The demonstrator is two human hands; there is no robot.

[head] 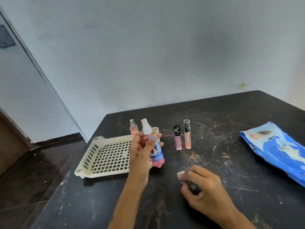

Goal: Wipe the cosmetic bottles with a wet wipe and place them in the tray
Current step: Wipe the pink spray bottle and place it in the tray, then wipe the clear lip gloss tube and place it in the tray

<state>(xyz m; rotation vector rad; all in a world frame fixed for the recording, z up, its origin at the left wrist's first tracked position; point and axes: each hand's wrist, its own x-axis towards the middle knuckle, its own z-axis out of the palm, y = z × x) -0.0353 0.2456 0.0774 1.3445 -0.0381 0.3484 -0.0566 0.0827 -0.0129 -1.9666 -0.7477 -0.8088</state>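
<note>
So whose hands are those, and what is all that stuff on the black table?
The camera sits on a person's head, looking down, so you see that person's own two hands. The left hand holds up a pink spray bottle. The right hand rests low over the table, closed on a white wipe and something dark I cannot make out. A cream tray with holes lies on the left, with no bottles in it. Behind it stands a small peach bottle. Two thin tubes stand in the middle. The blue pack on the right probably holds the wipes.
</note>
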